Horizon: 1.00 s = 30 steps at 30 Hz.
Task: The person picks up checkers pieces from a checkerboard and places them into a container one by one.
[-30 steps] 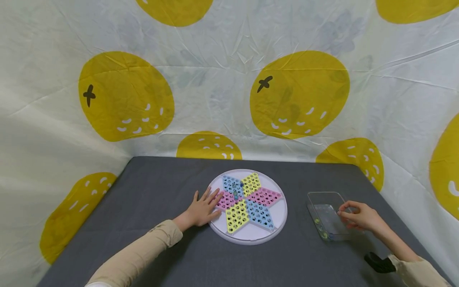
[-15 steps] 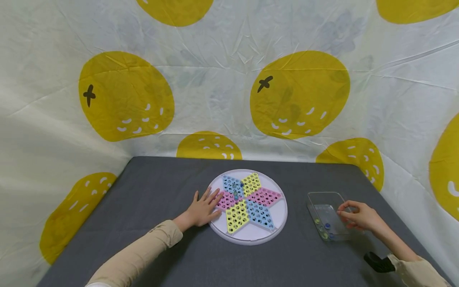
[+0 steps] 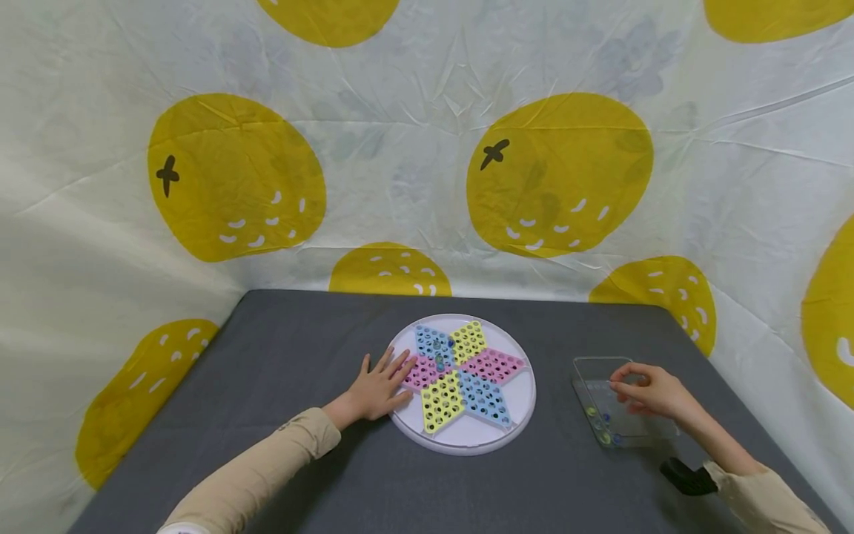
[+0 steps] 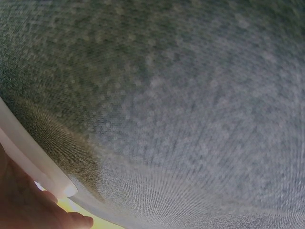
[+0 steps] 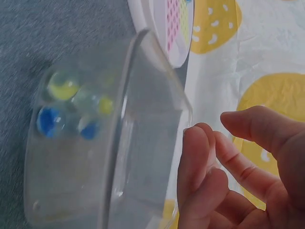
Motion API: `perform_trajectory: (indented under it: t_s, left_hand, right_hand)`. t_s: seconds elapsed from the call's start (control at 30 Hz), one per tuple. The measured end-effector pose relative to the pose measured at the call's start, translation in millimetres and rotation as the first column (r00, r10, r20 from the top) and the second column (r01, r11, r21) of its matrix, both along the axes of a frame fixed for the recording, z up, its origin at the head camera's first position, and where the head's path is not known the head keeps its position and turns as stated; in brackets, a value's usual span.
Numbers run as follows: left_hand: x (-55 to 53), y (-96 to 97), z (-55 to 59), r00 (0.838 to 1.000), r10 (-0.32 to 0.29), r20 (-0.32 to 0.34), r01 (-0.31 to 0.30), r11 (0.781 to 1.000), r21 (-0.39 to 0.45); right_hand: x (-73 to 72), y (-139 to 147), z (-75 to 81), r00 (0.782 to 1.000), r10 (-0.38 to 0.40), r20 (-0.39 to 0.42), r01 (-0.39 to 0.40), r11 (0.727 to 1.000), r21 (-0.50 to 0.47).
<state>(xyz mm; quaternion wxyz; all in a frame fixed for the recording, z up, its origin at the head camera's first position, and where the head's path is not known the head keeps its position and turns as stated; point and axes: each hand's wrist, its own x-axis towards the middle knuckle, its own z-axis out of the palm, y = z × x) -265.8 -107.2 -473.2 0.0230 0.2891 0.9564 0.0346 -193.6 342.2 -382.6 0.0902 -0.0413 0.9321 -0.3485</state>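
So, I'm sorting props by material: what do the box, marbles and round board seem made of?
Box: probably hard clear plastic, smooth, with a glossy rim and see-through walls. Marbles: likely glass, shiny and clear around blue or yellow cores. Board: seemingly rigid plastic, smooth white with a soft sheen.

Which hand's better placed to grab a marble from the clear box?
Right, most likely. The right hand is at the clear box holding the marbles, thumb and fingertips apart, nothing visible between them. The left hand lies spread on the game board's left edge, away from the box.
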Motion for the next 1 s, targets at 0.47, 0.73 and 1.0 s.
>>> perform_trajectory:
  t_s: [0.47, 0.73, 1.0]
  left_hand:
    - [-0.6, 0.3, 1.4, 1.000, -0.002, 0.022, 0.002, 1.000, -0.004]
    - [-2.2, -0.1, -1.4, 1.000, -0.002, 0.017, 0.002, 1.000, -0.002]
    - [-2.1, 0.5, -2.3, 1.000, 0.000, 0.018, 0.000, 1.000, -0.010]
  right_hand:
    - [-16.0, -38, -0.3, 0.998, 0.064, -0.006, -0.064, 0.996, -0.061]
    - [-28.9, -57, -3.7, 0.996, 0.084, -0.019, -0.085, 0.994, -0.074]
    - [-36.3, -76, -5.9, 0.996, 0.084, -0.020, -0.086, 0.992, -0.088]
